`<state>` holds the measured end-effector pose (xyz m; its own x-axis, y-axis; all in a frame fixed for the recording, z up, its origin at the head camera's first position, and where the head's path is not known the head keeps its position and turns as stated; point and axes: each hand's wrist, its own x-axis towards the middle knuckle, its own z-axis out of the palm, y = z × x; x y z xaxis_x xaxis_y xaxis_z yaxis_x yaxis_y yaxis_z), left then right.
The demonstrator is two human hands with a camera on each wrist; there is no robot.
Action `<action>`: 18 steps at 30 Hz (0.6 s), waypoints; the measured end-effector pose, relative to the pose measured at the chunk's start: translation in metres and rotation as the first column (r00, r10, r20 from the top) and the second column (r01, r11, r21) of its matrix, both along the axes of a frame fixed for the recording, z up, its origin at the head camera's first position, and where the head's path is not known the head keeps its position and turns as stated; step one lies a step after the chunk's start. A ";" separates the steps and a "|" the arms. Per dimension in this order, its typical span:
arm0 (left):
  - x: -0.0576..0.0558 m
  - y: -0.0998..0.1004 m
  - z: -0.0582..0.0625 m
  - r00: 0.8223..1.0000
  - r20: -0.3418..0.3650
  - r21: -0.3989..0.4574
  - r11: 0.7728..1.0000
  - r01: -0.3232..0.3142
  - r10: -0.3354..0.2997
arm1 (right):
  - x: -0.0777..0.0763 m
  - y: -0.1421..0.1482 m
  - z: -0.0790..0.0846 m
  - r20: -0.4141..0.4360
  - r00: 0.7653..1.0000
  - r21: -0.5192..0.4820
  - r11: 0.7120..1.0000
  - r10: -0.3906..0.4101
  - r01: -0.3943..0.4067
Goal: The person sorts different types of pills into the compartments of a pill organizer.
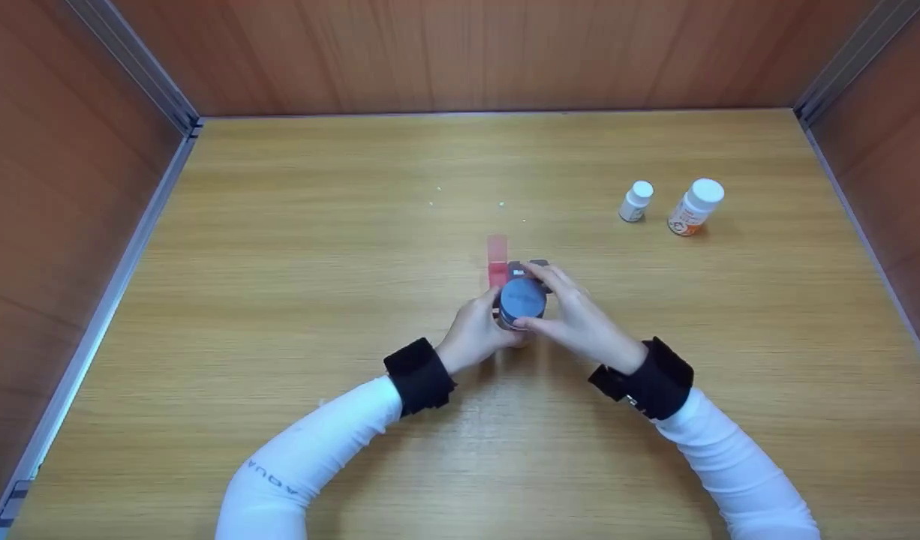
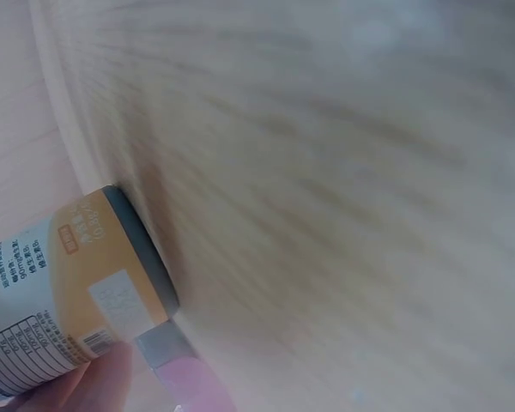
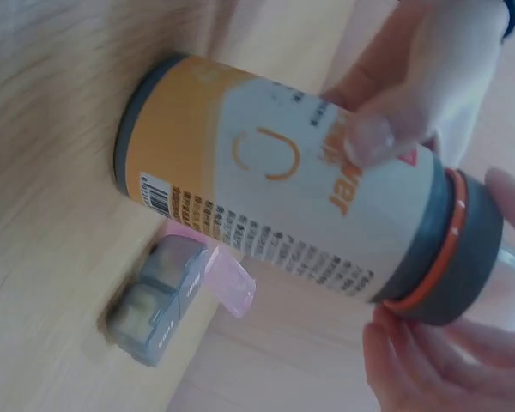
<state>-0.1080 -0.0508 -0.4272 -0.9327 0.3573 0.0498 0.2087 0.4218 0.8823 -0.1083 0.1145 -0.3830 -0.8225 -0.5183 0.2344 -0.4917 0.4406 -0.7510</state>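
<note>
A cylindrical supplement bottle (image 3: pixel 283 180) with an orange-and-white label stands on the table, its dark cap (image 1: pixel 523 298) on top. My left hand (image 1: pixel 475 334) grips the bottle's body, thumb across the label in the right wrist view. With thumb and fingers, my right hand (image 1: pixel 580 321) holds the cap from the other side. Just behind the bottle lies a small pill organizer (image 3: pixel 154 296) with grey compartments and a pink one, whose pink lid (image 1: pixel 497 247) is raised. The bottle and hands partly hide the organizer in the head view.
Two white pill bottles stand at the back right, a small one (image 1: pixel 636 201) and a larger one (image 1: pixel 696 207) with an orange-marked label. Several tiny white bits are scattered on the wooden table (image 1: pixel 317 225) beyond the organizer. Wood-look panels (image 1: pixel 460 56) enclose the back and sides.
</note>
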 end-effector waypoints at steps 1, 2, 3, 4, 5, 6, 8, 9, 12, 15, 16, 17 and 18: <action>0.000 0.000 0.000 1.000 0.002 -0.002 1.000 -0.002 0.002 | -0.001 0.002 0.000 0.016 0.999 -0.004 1.000 0.029 -0.029; 0.000 0.000 0.000 1.000 0.002 -0.001 1.000 -0.003 0.003 | -0.002 0.004 0.001 0.035 0.998 -0.006 0.998 0.059 -0.058; 0.000 0.000 -0.001 1.000 0.000 0.000 1.000 -0.001 0.001 | -0.002 0.006 0.001 0.055 0.994 -0.005 0.996 0.091 -0.091; 0.000 0.000 -0.001 1.000 -0.005 0.000 1.000 0.001 -0.001 | -0.003 0.008 0.001 0.081 0.989 -0.008 0.992 0.127 -0.127; 0.000 0.000 -0.001 1.000 -0.009 0.004 1.000 0.005 -0.005 | -0.004 0.009 0.002 0.111 0.981 -0.010 0.987 0.162 -0.162; -0.001 0.000 -0.001 1.000 -0.012 0.007 1.000 0.009 -0.009 | -0.004 0.010 0.002 0.145 0.971 -0.018 0.981 0.193 -0.192; 0.000 0.000 -0.001 1.000 -0.016 0.015 1.000 0.015 -0.015 | -0.004 0.012 0.002 0.206 0.950 -0.032 0.972 0.236 -0.234; 0.000 0.000 -0.002 1.000 -0.015 0.017 1.000 0.016 -0.016 | -0.004 0.012 0.002 0.230 0.942 -0.041 0.970 0.243 -0.241; -0.001 0.000 -0.001 1.000 -0.003 0.011 1.000 0.006 -0.006 | -0.002 0.008 -0.001 0.239 0.954 -0.051 0.983 0.183 -0.176; -0.001 0.001 0.000 1.000 0.014 -0.007 1.000 -0.010 0.010 | 0.002 0.000 -0.005 0.132 0.991 -0.020 0.999 0.028 -0.025; -0.001 0.001 0.000 1.000 0.019 -0.012 1.000 -0.014 0.014 | 0.004 -0.002 -0.007 0.079 0.996 -0.001 0.999 -0.033 0.034; -0.001 0.001 0.000 1.000 0.023 -0.016 1.000 -0.015 0.016 | 0.005 -0.005 -0.008 0.025 0.996 0.019 0.996 -0.089 0.089; -0.001 0.001 0.000 1.000 0.025 -0.018 1.000 -0.015 0.016 | 0.006 -0.007 -0.010 -0.030 0.990 0.037 0.990 -0.138 0.139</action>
<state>-0.1088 -0.0498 -0.4268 -0.9390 0.3433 0.0205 0.1802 0.4404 0.8795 -0.1022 0.1070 -0.3925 -0.8805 -0.4091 0.2397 -0.4441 0.5346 -0.7190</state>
